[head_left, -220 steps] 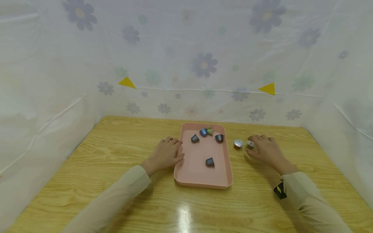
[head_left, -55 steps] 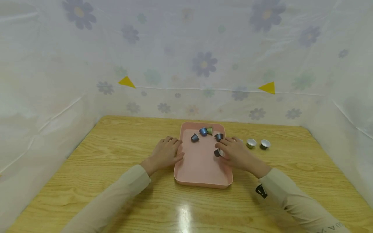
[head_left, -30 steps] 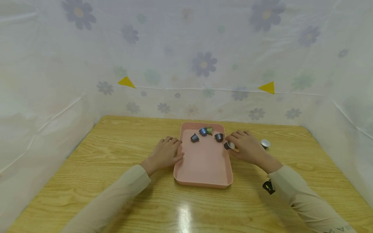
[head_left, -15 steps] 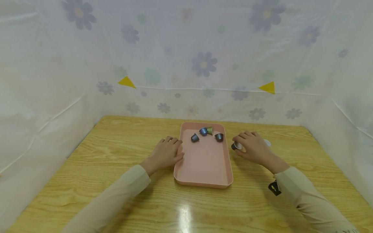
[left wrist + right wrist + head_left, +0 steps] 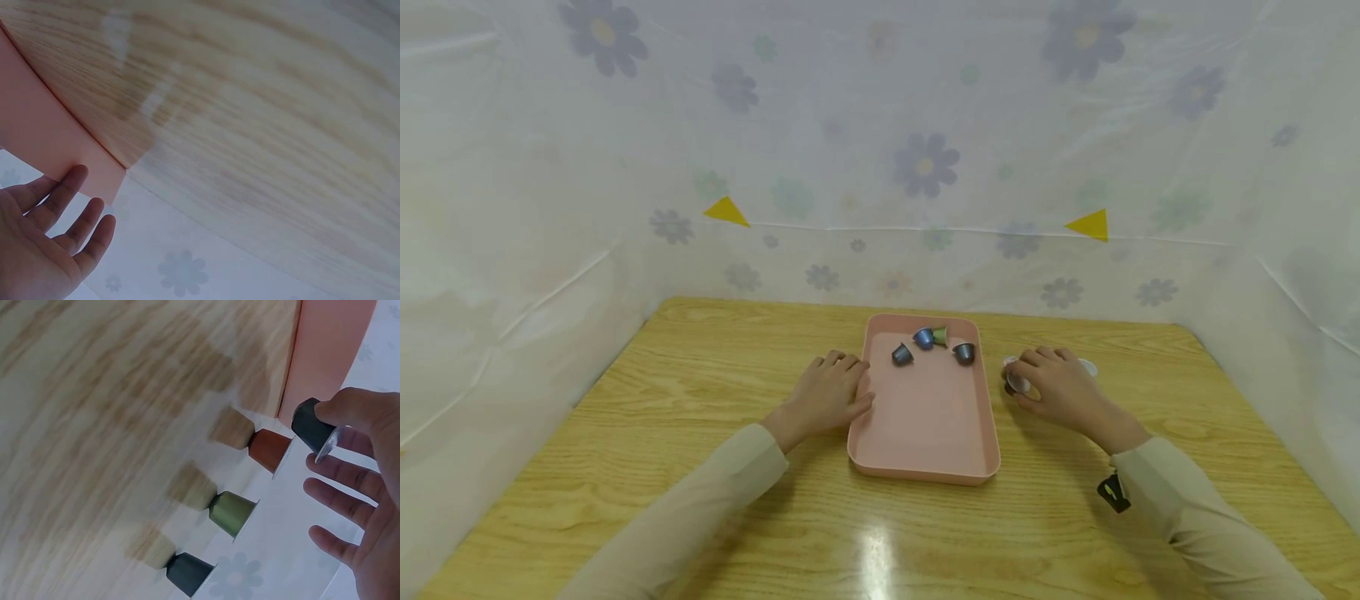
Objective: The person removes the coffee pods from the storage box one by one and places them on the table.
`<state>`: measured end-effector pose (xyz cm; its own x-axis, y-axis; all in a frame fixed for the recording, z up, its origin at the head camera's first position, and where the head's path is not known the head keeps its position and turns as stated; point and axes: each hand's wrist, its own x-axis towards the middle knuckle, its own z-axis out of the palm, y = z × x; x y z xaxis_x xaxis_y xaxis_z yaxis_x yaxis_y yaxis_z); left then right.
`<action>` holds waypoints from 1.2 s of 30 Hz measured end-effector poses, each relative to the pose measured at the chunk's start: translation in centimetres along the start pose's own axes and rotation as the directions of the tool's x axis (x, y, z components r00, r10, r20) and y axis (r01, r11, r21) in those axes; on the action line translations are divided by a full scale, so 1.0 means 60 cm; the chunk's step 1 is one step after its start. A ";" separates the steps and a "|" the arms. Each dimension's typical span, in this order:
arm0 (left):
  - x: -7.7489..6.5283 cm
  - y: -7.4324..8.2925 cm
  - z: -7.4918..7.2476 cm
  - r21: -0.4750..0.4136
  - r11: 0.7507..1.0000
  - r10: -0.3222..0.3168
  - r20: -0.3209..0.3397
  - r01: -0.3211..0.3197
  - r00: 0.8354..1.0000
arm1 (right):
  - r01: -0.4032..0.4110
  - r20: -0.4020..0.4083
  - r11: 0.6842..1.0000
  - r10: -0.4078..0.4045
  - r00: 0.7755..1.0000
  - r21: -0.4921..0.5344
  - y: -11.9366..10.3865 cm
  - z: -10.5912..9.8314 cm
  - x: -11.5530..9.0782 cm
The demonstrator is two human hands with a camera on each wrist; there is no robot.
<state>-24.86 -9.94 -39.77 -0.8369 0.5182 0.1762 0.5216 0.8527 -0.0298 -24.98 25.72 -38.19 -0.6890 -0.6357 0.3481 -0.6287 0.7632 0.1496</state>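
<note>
- Dark capsule (image 5: 312,422) is in the right hand (image 5: 1060,392), just outside the right wall of the pink tray (image 5: 925,417). Thumb and a finger pinch its side, other fingers spread loose. It's tipped a bit; can't tell if the narrow end touches the table (image 5: 775,533).
- Handling guess: super light, stiff little shell, smooth enough to slip. Foil's probably the part that dents, so I'd hold the sides, just below the lip.
- Nearest edge to watch is the tray's near rim, low with rounded corners, and wood runs on from it toward the person.
- Left hand (image 5: 823,393) rests on the tray's left rim, fingers loosely bent and touching it. How hard it presses, can't tell.
- Outside the tray: brown capsule (image 5: 269,449), olive capsule (image 5: 230,511), black-green capsule (image 5: 187,573), all standing lid up. Brown is right beside the held one, so that's the tight spot imo; a sideways bump could topple it. Gaps show between the three.
- Far end of the tray: slate capsule (image 5: 901,356), blue capsule (image 5: 922,339) up against a pale green capsule (image 5: 940,336), black capsule (image 5: 964,355) by the right wall. Wide stretch of pink floor nearer than those.
- Farthest: table's back edge, then a flowery curtain (image 5: 820,158), well apart from both hands.
</note>
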 end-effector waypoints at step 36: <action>-0.002 0.001 -0.002 -0.009 1.000 -0.006 0.009 0.006 1.000 | 0.007 0.068 1.000 -0.005 0.998 -0.030 -0.004 0.016 -0.011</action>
<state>-24.71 -9.95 -39.66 -0.8417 0.5134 0.1672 0.5177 0.8553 -0.0203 -24.73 25.86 -39.36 -0.7089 -0.6459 0.2833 -0.6222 0.7619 0.1801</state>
